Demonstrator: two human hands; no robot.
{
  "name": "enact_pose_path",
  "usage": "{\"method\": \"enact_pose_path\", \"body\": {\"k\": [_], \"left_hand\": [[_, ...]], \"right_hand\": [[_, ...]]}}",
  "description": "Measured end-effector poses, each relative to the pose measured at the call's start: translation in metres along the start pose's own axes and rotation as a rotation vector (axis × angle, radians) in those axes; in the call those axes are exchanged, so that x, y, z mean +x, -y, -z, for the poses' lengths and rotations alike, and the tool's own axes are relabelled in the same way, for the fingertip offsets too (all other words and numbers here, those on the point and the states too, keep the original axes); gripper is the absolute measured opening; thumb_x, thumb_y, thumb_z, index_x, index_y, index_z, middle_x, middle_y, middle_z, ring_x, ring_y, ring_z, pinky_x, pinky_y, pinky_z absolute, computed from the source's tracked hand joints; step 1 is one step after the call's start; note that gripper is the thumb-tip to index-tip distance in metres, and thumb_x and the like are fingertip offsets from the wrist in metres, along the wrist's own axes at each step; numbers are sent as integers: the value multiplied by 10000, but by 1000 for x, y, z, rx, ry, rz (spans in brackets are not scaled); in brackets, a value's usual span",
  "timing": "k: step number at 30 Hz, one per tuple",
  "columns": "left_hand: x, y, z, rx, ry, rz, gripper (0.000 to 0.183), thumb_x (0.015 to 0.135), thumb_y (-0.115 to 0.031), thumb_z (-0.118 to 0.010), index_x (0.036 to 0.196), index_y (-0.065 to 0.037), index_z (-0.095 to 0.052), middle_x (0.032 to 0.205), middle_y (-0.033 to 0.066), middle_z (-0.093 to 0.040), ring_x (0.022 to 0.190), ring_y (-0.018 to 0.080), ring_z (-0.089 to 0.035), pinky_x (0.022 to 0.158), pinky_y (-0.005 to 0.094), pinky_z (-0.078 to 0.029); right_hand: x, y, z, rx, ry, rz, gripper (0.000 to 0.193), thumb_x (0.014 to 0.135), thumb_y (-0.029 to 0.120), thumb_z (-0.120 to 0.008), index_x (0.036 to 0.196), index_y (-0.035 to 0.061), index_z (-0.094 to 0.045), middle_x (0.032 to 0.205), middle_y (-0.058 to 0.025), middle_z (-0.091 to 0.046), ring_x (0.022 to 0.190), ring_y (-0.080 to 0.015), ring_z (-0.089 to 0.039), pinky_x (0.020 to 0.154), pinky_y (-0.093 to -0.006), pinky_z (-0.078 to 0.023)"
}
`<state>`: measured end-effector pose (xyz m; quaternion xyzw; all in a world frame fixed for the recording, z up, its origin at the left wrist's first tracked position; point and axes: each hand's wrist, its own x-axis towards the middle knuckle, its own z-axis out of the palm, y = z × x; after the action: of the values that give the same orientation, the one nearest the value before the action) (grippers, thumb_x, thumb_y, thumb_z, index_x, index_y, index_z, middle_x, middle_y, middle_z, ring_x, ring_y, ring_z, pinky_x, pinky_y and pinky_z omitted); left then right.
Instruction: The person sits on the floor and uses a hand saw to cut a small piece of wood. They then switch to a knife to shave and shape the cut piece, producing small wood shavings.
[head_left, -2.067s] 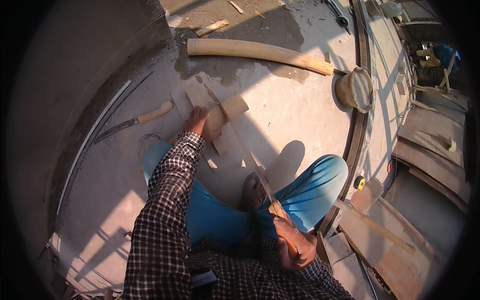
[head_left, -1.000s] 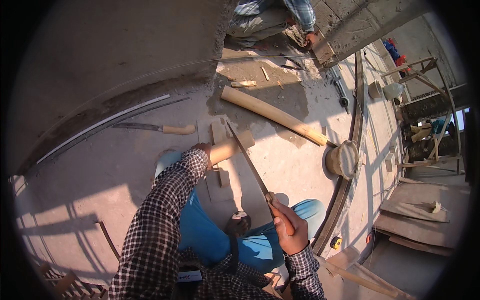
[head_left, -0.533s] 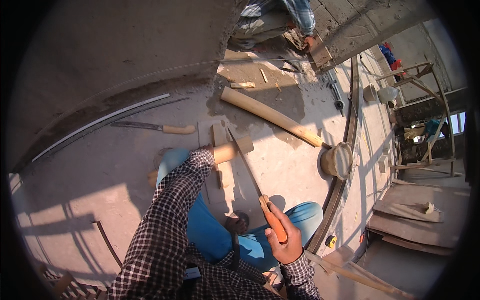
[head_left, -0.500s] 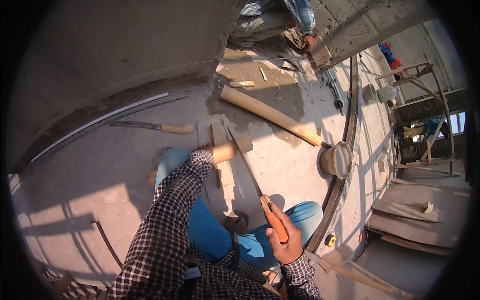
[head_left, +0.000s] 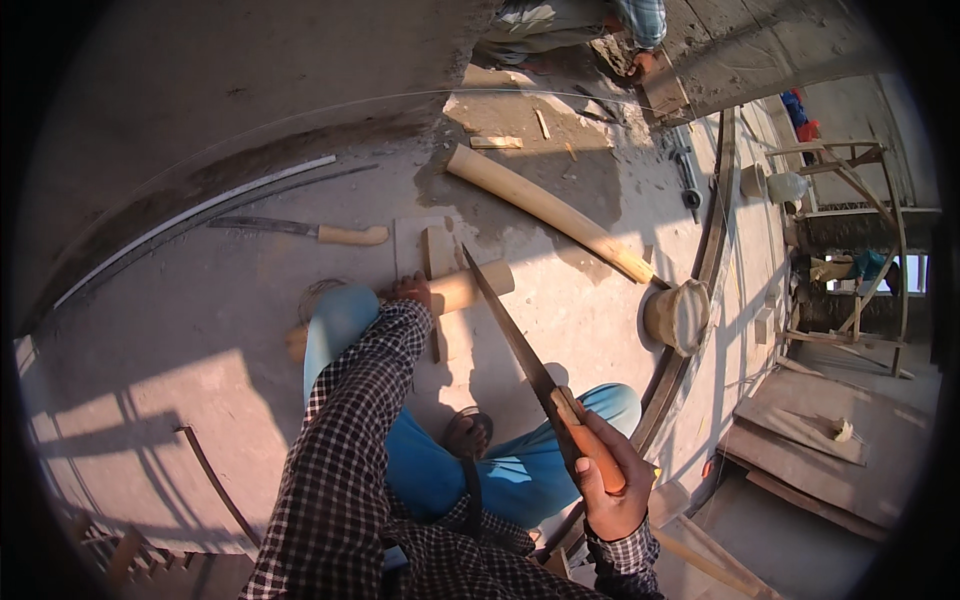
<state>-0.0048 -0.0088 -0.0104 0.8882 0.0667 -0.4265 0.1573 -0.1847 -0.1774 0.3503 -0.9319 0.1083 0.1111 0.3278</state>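
Head view, and here the short pole (head_left: 453,292) is lying across a flat board (head_left: 438,252) on the floor (head_left: 265,300), ahead of the person and just past the left knee (head_left: 342,312). Its long axis slants: near end down to the left by that knee, cut end up to the right, pointing at open sunlit concrete. The left hand (head_left: 410,290) is clearly the nearer one, right on top of the wood, fingers laid over it left of the board; how tightly they curl is hidden, so no telling whether they grip or only press. Now over to the right hand (head_left: 617,492), low and well apart from the pole, fingers clamped around the orange handle (head_left: 597,455) of a saw (head_left: 525,352). From those fingers the pole lies forward and to the left, and the blade runs out that very way, its line crossing the pole's steeply between the left hand and the cut end. Tip reaching beyond the pole in view, yes, but touching wood or hanging above it? Can't tell from up here. Farther out, a longer pole (head_left: 550,213) rests on the floor, its tapered end near a bucket (head_left: 677,317).
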Motion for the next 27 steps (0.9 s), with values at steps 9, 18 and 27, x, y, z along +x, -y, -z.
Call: {"method": "enact_pose_path", "body": {"k": [9, 18, 27], "left_hand": [[16, 0, 0, 117, 102, 44, 851, 892, -338, -790, 1556, -119, -305, 1601, 166, -293, 1485, 286, -342, 1182, 542, -372], [-122, -5, 1, -1440, 120, -734, 682, 1051, -595, -471, 1263, 29, -645, 1200, 183, -706, 1110, 273, -681, 1010, 404, -504], [-181, -24, -16, -1576, 72, -935, 566, 1126, -453, -381, 1230, 47, -625, 982, 69, -644, 936, 135, -584, 851, 311, -477]], "right_hand": [[-29, -66, 58, 1509, -99, -111, 617, 1052, 327, -495, 1553, 0, -344, 768, -63, -552, 665, -194, -577, 616, -370, -542], [-53, -159, -42, 2030, 39, -69, 566, 1101, 314, -355, 1606, 73, -270, 785, -65, -472, 667, -194, -518, 628, -368, -498], [-62, -173, -73, 2094, 208, 47, 547, 1086, 310, -375, 1543, 16, -311, 878, -109, -577, 718, -217, -566, 667, -390, -533]]}}
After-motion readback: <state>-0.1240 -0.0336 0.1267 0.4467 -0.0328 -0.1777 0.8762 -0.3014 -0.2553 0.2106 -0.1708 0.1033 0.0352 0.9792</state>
